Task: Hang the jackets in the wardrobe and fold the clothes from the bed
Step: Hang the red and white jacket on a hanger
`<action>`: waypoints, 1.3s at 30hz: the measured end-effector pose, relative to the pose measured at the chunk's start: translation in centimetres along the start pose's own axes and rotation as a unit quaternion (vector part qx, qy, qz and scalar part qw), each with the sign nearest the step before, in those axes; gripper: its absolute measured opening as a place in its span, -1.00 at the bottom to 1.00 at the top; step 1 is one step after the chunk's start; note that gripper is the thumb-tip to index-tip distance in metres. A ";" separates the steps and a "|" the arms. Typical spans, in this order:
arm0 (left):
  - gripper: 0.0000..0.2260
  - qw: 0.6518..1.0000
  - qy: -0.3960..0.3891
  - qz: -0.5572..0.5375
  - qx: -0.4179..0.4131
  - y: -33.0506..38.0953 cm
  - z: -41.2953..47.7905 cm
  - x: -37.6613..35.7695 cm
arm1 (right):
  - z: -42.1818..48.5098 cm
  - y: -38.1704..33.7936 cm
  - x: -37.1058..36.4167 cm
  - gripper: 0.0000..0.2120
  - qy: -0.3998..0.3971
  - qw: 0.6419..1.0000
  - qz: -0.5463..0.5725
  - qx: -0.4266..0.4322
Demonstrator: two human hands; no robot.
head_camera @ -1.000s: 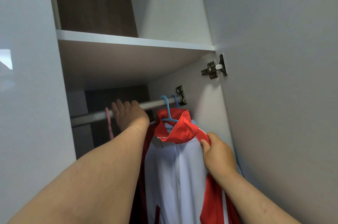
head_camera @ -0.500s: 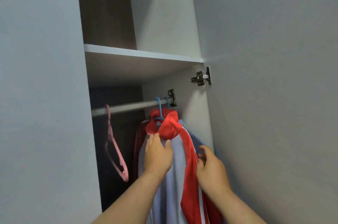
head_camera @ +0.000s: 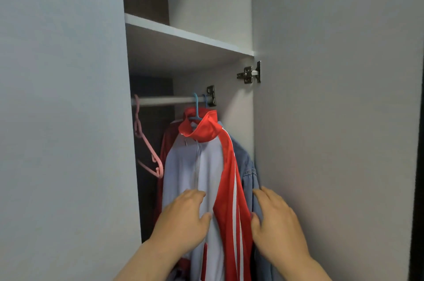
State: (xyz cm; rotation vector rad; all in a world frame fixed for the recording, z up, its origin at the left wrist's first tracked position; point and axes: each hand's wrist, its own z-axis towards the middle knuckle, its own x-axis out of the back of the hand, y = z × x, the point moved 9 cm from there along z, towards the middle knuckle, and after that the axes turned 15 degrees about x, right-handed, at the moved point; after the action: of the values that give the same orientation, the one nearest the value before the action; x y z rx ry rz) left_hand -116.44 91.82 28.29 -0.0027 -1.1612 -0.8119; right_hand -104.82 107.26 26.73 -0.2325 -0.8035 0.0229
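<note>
Head view: both hands are lying flat on a hung jacket that is sitting crooked on its hanger.

The red-and-white jacket (head_camera: 199,177) is hanging from a blue hanger (head_camera: 196,108) on the rail (head_camera: 165,100) inside the wardrobe, just in front of a denim jacket (head_camera: 246,166). Its red collar is bunching to one side, so a downward stroke is likely risking a shoulder sliding off the hanger, or the hook tipping off the rail. Loose cloth near the door (head_camera: 332,120) may be getting pinched at closing. The left hand (head_camera: 183,218) is resting on the pale front, fingers nearly straight and gripping nothing. The right hand (head_camera: 277,218) is reaching in beside the red sleeve, fingers spread against the denim, also holding nothing.
</note>
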 end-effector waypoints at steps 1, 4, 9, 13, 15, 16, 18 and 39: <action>-0.57 1.000 0.008 -0.009 0.001 -0.2 -0.3 -0.3 | -0.4 0.0 -0.4 -0.47 -0.008 1.000 -0.004 0.001; -0.59 0.999 0.028 -0.041 0.013 -0.8 -0.5 -1.5 | -0.8 0.5 -1.7 -0.45 -0.016 1.000 -0.003 -0.006; -0.69 0.996 0.050 -0.078 -0.010 -1.0 1.3 -3.5 | 0.5 1.6 -3.2 -0.46 0.008 1.000 -0.014 -0.026; -0.59 0.998 -0.001 -0.052 -0.031 -0.2 3.2 -6.1 | 1.1 2.8 -4.0 -0.45 0.043 0.996 -0.004 -0.073; -0.61 0.997 0.004 -0.068 -0.043 0.3 3.9 -6.4 | 1.5 3.2 -4.2 -0.45 0.045 0.992 0.010 -0.116; -0.63 0.996 0.006 -0.074 -0.041 0.6 4.2 -6.3 | 1.8 3.2 -4.1 -0.45 0.043 0.990 0.017 -0.136; -0.64 0.997 -0.046 -0.057 -0.028 1.6 4.9 -6.0 | 2.9 2.8 -3.3 -0.44 0.033 0.986 0.023 -0.164; -0.60 0.976 -0.198 -0.046 -0.081 17.4 11.3 11.0 | 11.4 -4.6 22.2 -0.46 -0.041 0.959 -0.057 -0.276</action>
State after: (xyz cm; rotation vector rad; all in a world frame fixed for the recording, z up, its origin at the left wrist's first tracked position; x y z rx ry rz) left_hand -114.01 102.70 48.95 -0.2577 -1.4728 -1.0167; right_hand -97.83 107.41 51.18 -0.7164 -0.8936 -0.3070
